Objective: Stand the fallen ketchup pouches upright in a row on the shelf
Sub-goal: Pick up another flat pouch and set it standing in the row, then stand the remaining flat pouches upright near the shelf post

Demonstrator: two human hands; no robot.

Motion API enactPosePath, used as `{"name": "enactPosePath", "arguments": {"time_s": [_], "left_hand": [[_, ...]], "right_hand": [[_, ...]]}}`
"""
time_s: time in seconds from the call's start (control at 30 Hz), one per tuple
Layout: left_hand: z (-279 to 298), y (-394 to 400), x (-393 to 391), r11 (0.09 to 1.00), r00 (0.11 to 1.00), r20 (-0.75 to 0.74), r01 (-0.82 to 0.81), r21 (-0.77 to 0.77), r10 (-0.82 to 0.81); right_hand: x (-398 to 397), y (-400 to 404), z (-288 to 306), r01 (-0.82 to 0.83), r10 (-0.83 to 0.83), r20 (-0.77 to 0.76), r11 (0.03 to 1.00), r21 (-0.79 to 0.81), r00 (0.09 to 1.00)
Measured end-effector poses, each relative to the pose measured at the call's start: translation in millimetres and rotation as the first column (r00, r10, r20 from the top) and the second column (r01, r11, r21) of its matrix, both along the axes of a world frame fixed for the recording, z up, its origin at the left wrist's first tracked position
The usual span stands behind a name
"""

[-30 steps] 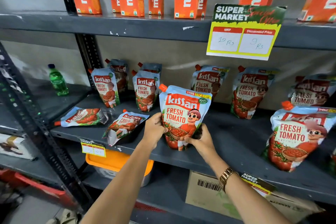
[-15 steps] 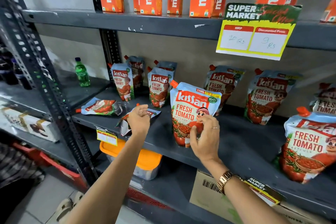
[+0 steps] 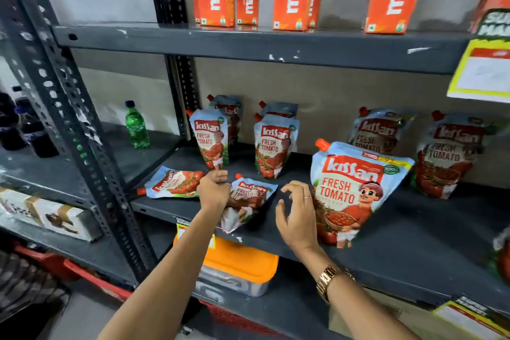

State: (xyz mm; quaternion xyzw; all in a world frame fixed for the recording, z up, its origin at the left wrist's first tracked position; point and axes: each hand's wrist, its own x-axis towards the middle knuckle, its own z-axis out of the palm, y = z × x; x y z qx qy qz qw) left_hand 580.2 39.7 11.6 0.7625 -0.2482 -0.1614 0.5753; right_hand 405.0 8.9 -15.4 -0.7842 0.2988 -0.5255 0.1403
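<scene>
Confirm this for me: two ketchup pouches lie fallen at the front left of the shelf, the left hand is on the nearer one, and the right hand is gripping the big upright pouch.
Wrong in one respect. The head view shows the right hand open with fingers spread, beside the big upright pouch and not gripping it. The rest stands: two fallen pouches, the far one and the nearer one, lie at the shelf's front left, and the left hand is on the nearer one.

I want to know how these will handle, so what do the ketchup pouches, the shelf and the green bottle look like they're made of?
Ketchup pouches: flexible printed plastic film, likely laminate; glossy, creased, bulging, with an orange plastic spout. Shelf: painted metal, matte dark grey; chipped paint and perforated steel uprights. Green bottle: translucent plastic, probably PET, with a blue cap.
</scene>
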Motion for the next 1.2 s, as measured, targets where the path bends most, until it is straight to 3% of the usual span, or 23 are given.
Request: {"name": "enactPosePath", "arguments": {"time_s": [0.47,0.63,0.77,0.83,1.07,1.2], "left_hand": [[-33.9,-2.1,32.0,0.986,0.966,-0.244,0.119,0.114,-0.088],[-38.0,-1.3,32.5,0.977,0.921,-0.381,0.151,0.149,-0.085],[-36.7,0.2,31.5,0.973,0.872,-0.471,0.204,0.107,-0.131],[-35.8,2.6,29.3,0.975,0.863,-0.485,0.206,0.082,-0.141],[-27.0,11.1,12.0,0.973,0.848,-0.478,0.21,-0.092,-0.228],[-18.4,8.4,1.4,0.95,0.869,-0.388,0.253,-0.185,-0.307]], "right_hand": [[47.3,-9.6,-20.7,0.138,-0.065,-0.198,0.914,0.381,0.978],[59.4,-15.9,-23.6,0.204,-0.09,-0.201,0.715,0.668,0.975],[68.1,-20.6,-20.6,0.066,-0.116,-0.019,0.419,0.905,0.993],[69.8,-20.8,-20.1,-0.008,-0.138,0.058,0.341,0.94,0.989],[63.2,-16.7,-16.6,-0.07,-0.293,0.2,0.402,0.913,0.935],[51.6,-13.9,-1.6,-0.091,-0.257,0.286,0.576,0.812,0.923]]}}
